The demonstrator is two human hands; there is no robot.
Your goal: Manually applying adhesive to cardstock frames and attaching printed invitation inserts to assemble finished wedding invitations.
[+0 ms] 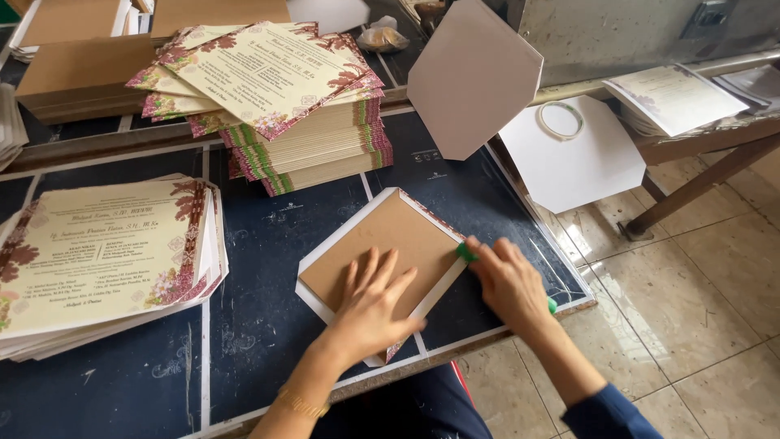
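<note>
the left hand (370, 305) lies flat, with the fingers spread, on a brown cardboard sheet (386, 244) and presses it down. this cardboard rests on a white sheet with a floral border (443, 284), which shows around its edges, and both lie tilted on the dark bench (268, 244), near its front edge. the right hand (510, 280) is closed around a green tool (465, 251), and the green tip touches the right edge of the cardboard, where the white sheet is folded up over it; another green bit of the tool shows under the wrist. the two hands are near each other but do not touch. on the left part of the bench there is a pile of printed cards (97, 252) with cream centre and red flower corners. behind the cardboard stands a tall stack of the same cards (284, 97), a little fanned on top. a white eight-sided sheet (475, 77) leans upright at the back, and a second one (577, 162) lies flat beside it with a pale ring (561, 120) on it. brown boards (81, 69) are piled at the back left.
</note>
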